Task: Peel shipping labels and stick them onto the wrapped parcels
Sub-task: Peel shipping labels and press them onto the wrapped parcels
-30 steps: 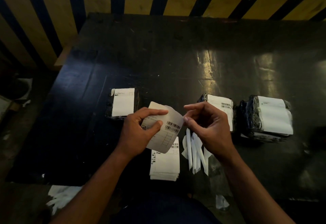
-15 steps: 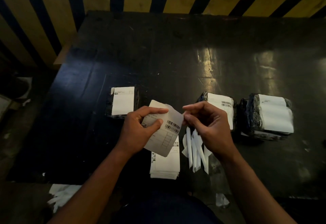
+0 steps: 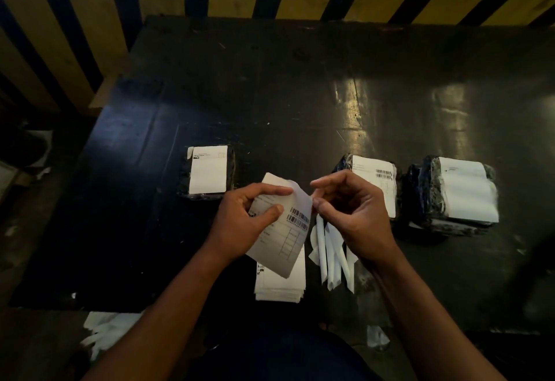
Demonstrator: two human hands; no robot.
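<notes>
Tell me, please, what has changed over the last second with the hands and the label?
Very little. The left hand keeps its grip on the label, and the right hand stays at the label's right edge, fingertips working at it; no backing has visibly come away. The label stack, the backing strips and the three parcels have not moved.
</notes>
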